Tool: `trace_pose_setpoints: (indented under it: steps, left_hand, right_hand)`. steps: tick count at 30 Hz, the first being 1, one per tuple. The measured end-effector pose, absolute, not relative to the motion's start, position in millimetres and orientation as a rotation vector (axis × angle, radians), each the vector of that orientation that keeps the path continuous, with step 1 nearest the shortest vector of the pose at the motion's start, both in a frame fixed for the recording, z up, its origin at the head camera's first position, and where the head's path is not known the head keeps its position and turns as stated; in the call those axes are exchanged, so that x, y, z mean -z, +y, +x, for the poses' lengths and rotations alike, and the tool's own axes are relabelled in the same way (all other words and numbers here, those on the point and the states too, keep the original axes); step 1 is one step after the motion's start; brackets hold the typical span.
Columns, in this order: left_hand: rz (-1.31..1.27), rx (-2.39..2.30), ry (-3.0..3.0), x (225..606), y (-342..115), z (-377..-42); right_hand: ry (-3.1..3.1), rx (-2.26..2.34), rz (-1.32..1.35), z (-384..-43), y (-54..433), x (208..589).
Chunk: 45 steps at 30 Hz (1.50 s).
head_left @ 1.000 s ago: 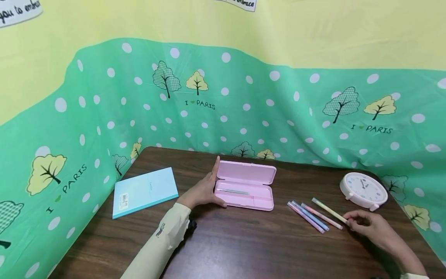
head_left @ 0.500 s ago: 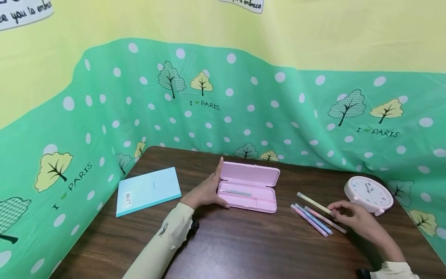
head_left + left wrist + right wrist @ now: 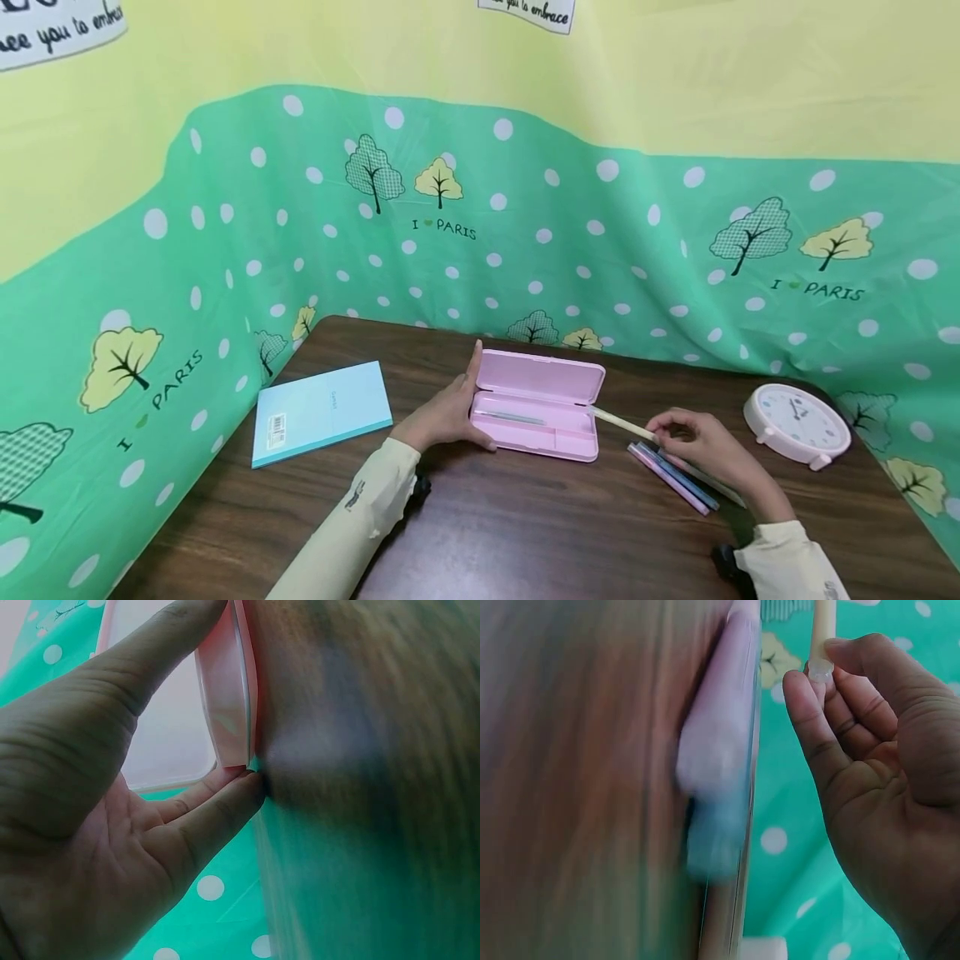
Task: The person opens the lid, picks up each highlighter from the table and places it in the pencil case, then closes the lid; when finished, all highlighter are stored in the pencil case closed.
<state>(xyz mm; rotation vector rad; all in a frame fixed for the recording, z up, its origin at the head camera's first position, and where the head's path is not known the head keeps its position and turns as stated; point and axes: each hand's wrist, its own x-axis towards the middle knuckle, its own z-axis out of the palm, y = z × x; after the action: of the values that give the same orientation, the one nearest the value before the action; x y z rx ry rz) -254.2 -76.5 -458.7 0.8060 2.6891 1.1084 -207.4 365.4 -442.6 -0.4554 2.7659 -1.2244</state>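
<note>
A pink pencil case (image 3: 540,379) lies with its lid up in the middle of the table, a slim grey pen (image 3: 512,417) inside its long compartment. My left hand (image 3: 446,412) holds the case's left end, thumb at the front and fingers reaching toward the lid. In the left wrist view the thumb lies along the case's wall (image 3: 227,712). My right hand (image 3: 705,450) pinches a yellow pen (image 3: 622,424) by its near end; its far tip is at the case's right side. Beneath that hand lie a pink-purple pen (image 3: 667,479), a blue pen (image 3: 684,477) and a partly hidden third pen.
A light blue notebook (image 3: 322,412) lies on the left of the dark wooden table (image 3: 525,533). At the right back rests a white round clock (image 3: 798,422). Green and yellow printed cloth (image 3: 480,275) hangs behind the table.
My right hand has carried the yellow pen leftward over the other pens, up to the pencil case. My left hand stays at the case. The head view has shifted slightly.
</note>
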Motion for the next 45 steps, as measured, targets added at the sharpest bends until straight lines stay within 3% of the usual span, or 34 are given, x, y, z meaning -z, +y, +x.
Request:
trace_pose_setpoints:
  steps: [16,24,31,45]
  left_hand:
    - [0.794,-1.096,2.685,457,-75,-254]
    - [0.836,-1.114,2.691,467,-77,-259]
    - [0.776,-1.093,2.682,457,-75,-254]
    - [0.737,-1.063,2.689,455,-72,-252]
  right_hand:
    - [2.721,1.218,-0.652,-236,294,440]
    - [2.639,1.264,-0.597,-245,265,444]
    - [2.69,1.229,-0.746,-253,248,450]
    - [2.657,1.27,-0.666,-256,229,453]
